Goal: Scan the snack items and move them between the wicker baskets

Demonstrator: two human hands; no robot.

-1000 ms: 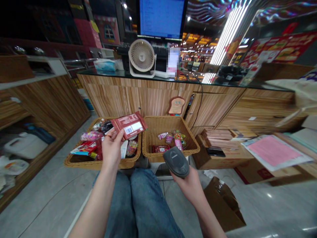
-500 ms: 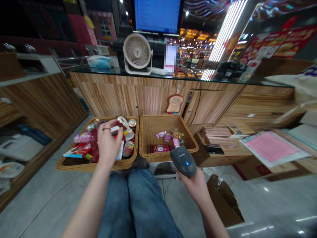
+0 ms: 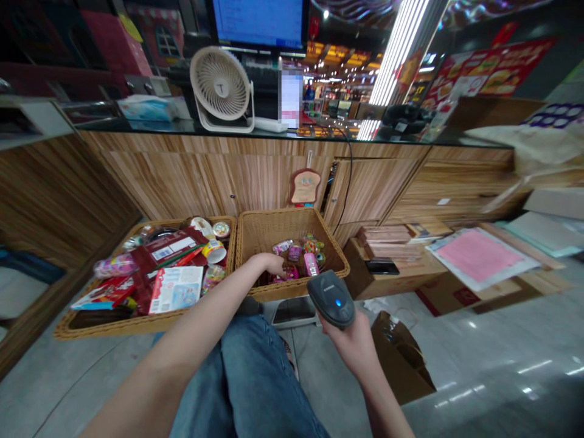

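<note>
My left hand [image 3: 272, 264] reaches down into the right wicker basket [image 3: 337, 246], at its near left part. Its fingertips point at a dark red and pink packet [image 3: 291, 272] and partly cover it; whether they grip it is hidden. Small wrapped sweets [image 3: 294, 250] and a pink pack [image 3: 311, 264] lie beside it in the same basket. My right hand [image 3: 351, 331] is wrapped around the handle of a dark grey barcode scanner [image 3: 331, 298], its blue light lit, held in front of the right basket's near edge.
The left wicker basket [image 3: 114, 331] is full of snacks, among them a dark red packet [image 3: 171, 246] and a white box [image 3: 176, 289]. Behind stands a wooden counter [image 3: 191, 176] with a fan [image 3: 221, 88] and monitor [image 3: 260, 21]. Cardboard boxes and a paper bag [image 3: 401, 359] are on the right.
My left hand has moved right, from above the left basket down into the right one. The scanner stays in my right hand. The view has shifted slightly to the right.
</note>
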